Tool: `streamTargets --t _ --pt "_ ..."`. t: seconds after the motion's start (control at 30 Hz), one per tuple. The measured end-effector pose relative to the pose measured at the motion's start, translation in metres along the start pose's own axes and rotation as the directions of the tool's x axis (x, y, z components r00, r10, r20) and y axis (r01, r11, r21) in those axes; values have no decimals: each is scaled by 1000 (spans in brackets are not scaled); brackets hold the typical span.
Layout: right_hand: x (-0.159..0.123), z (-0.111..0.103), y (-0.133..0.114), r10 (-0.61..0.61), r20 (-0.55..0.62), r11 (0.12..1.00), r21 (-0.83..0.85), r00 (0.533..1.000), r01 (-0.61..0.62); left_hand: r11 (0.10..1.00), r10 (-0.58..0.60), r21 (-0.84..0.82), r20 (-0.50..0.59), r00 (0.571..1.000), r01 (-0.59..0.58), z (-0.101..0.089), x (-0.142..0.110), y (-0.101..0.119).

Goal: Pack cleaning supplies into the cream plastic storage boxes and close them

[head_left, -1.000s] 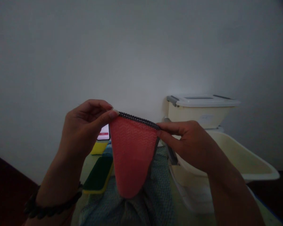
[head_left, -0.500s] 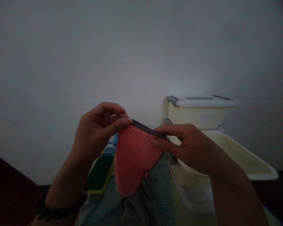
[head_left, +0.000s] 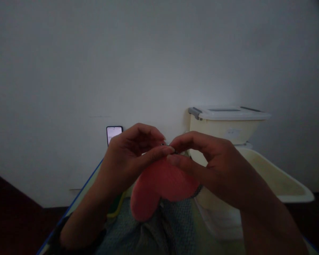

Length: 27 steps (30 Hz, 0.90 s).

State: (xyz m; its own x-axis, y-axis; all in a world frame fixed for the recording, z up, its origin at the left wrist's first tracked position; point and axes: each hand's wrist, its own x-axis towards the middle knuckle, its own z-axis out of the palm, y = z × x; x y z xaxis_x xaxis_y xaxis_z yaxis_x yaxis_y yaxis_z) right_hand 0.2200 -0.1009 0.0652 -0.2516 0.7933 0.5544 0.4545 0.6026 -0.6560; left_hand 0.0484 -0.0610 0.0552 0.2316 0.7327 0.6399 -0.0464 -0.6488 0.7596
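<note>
A pink, plush-looking fabric piece (head_left: 146, 198) with a black-and-white patterned edging hangs from both my hands, its lower end rounded. My left hand (head_left: 127, 159) pinches its top edge between thumb and fingers. Close beside it, the thumb and forefinger of my right hand (head_left: 215, 159) grip the same edge, with the fingertips of both hands nearly touching. The fingers cover most of the edging at the top. Beneath the piece lies a crumpled blue-grey woven cloth (head_left: 183, 219).
A phone (head_left: 114, 132) with a lit screen leans against the wall behind my left hand. Dark green and yellow show from an item (head_left: 118, 203) by my left forearm. To the right are a lidded cream storage box (head_left: 220, 129) and an open cream bin (head_left: 287, 184).
My hands have drawn together along the patterned edge, the left moving right. The pink piece has bunched and folded at the top. The phone has come into sight; the blue-labelled item is now hidden.
</note>
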Motion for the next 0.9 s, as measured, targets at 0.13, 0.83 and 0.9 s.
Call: streamTargets --t 0.13,0.83,0.9 --pt "3 1 8 -7 -14 1000 29 1000 8 998 -40 -37 70 997 42 -4 2 -6" --pt "9 -2 23 75 -286 995 90 955 -51 979 -185 -17 342 921 203 -6 -1 -18" --pt "11 -5 27 79 -363 995 82 928 -52 977 -212 77 434 876 199 -8 -1 -19"
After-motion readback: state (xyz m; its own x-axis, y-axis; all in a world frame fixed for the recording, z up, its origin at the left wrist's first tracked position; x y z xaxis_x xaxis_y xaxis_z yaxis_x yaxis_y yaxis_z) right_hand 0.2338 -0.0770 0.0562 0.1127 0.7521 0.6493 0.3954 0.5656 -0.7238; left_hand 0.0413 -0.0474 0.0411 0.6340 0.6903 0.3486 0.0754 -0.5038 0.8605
